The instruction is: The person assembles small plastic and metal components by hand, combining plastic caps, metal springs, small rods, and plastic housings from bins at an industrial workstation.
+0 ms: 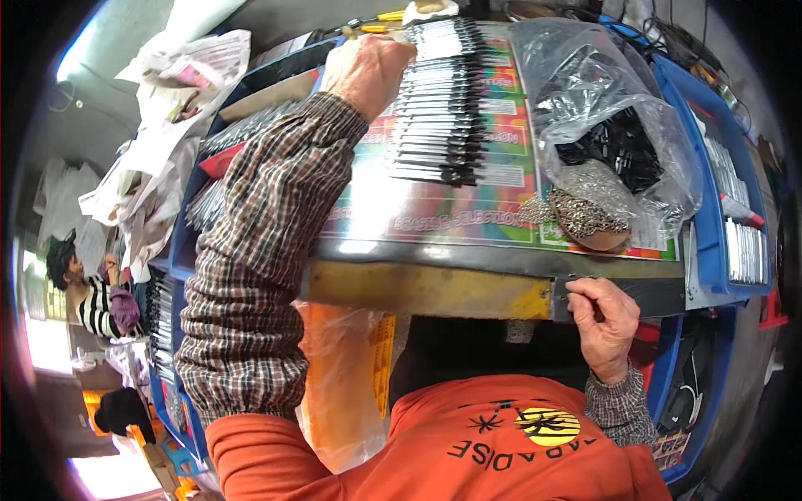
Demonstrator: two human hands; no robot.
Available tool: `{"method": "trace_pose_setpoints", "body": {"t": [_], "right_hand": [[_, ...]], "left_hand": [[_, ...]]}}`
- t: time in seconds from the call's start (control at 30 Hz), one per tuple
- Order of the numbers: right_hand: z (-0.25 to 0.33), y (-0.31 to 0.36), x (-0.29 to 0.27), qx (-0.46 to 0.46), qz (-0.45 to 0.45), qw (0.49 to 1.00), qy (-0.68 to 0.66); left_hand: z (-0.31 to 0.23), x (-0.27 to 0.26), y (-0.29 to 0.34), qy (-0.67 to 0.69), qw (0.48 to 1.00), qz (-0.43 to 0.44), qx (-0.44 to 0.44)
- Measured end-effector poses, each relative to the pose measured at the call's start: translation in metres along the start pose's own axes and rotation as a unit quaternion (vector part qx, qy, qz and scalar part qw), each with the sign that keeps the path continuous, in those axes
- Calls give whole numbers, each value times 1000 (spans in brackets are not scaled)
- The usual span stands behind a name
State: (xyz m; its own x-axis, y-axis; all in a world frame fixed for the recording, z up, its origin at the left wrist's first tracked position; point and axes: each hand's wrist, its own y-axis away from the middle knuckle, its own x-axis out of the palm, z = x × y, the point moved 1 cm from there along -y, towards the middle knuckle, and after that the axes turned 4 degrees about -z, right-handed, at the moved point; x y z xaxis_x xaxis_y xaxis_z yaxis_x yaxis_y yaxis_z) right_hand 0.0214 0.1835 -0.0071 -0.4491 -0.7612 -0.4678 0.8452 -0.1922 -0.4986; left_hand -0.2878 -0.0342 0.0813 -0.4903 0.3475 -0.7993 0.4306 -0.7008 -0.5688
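Okay, our left hand (366,73) curled beside slim silver-and-black rods (434,121), right hand (606,324) loosely curled; can't tell what either holds; we'd keep rods parallel.

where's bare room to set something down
The widest bare patch of table lies between the row of thin rods and the front edge. A narrow strip separates the rods from the plastic bag. The right is crowded by that bag and metal bits; the far left, by the left hand.
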Motion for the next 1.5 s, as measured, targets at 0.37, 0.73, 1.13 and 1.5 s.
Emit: {"method": "trace_pose_setpoints", "body": {"t": [0.37, 0.73, 1.13, 1.5], "right_hand": [[-4, 4, 3, 22, -13, 999, -22], [-2, 3, 7, 55, -16, 998, -31], [0, 2, 8, 45, -21, 999, 1], [3, 3, -8, 46, -7, 999, -16]], "left_hand": [[43, -96, 140, -35, 988, 12, -149], [66, -80, 197, -33, 965, 66, -251], [106, -66, 204, -157, 924, 147, -316], [112, -51, 214, -233, 950, 93, -188]]}}
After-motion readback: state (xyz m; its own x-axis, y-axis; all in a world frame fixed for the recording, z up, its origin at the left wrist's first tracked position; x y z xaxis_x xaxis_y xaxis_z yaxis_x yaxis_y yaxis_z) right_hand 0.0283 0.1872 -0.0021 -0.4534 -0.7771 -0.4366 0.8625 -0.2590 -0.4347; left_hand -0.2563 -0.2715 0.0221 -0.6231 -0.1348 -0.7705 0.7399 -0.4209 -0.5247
